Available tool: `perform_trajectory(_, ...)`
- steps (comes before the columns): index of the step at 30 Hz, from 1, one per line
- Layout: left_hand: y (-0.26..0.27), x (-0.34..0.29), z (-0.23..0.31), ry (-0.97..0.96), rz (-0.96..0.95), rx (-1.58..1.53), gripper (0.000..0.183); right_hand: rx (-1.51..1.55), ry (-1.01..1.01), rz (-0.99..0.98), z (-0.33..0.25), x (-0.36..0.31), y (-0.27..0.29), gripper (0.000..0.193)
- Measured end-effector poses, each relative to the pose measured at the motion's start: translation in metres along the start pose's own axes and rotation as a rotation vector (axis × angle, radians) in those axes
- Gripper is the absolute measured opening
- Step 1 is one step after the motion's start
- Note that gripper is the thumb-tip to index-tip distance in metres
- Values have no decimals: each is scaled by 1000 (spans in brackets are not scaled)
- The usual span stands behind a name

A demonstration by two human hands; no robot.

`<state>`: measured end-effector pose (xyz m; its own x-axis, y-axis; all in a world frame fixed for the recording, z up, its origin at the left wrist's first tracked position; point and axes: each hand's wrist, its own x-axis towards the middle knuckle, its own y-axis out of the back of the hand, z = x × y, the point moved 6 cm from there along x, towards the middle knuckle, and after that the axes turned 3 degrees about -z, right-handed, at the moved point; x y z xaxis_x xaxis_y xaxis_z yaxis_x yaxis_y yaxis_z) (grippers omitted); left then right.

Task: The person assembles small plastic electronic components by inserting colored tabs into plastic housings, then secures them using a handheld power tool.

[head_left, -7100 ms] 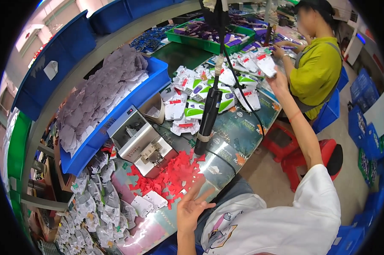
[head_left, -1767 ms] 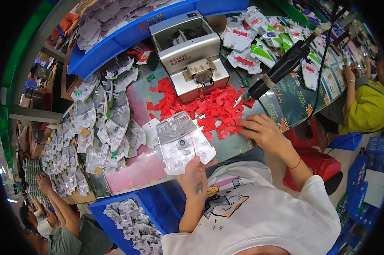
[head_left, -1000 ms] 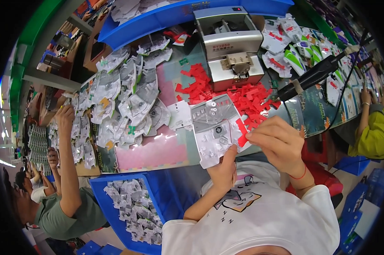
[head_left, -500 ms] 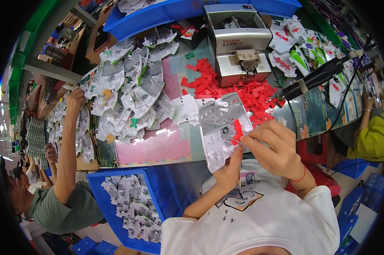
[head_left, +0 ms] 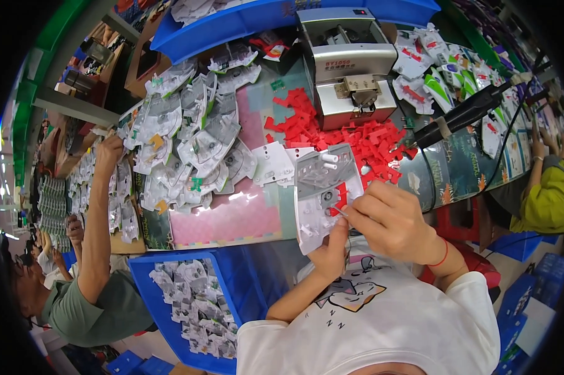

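Note:
My left hand (head_left: 329,255) grips the lower edge of a white and grey plastic housing (head_left: 311,215), tilted above the table's front edge. A red plastic piece (head_left: 340,197) sits inside the housing, beside a round grey part. Closed in a pinch, my right hand (head_left: 391,223) is at the housing's right side, just below the red piece. A thin grey piece (head_left: 340,212) shows at its fingertips; its kind is too small to tell. Behind the housing lies a pile of loose red pieces (head_left: 372,145), with a flat white plastic part (head_left: 272,164) to the left.
A silver machine (head_left: 350,59) stands behind the red pile. Many similar housings (head_left: 207,147) are heaped at left, and more parts (head_left: 416,62) lie at right near a black electric screwdriver (head_left: 463,115). A blue bin (head_left: 222,269) holds housings. A co-worker's arm (head_left: 97,206) reaches in at left.
The housing has come slightly lower and is held more upright. My right hand has shifted a little left and down, still pinching beside the red piece.

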<state>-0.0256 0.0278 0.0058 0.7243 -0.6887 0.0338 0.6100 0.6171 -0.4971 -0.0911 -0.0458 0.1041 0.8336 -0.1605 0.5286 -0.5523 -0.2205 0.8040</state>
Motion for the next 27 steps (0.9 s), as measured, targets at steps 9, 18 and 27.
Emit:
perform_trajectory(9, 49, -3, -14, 18, 118, 252, 36, 80, -66, -123, -14, -15, -35, 28)
perform_trajectory(18, 89, -5, 4, 268, 148, 149, 44, 251, -280, -55, 46, -26, -16, 20)
perform_trajectory(27, 64, -20, -14, 741, -123, 35, 47, 204, -291, -125, 78, -11, -45, 10)
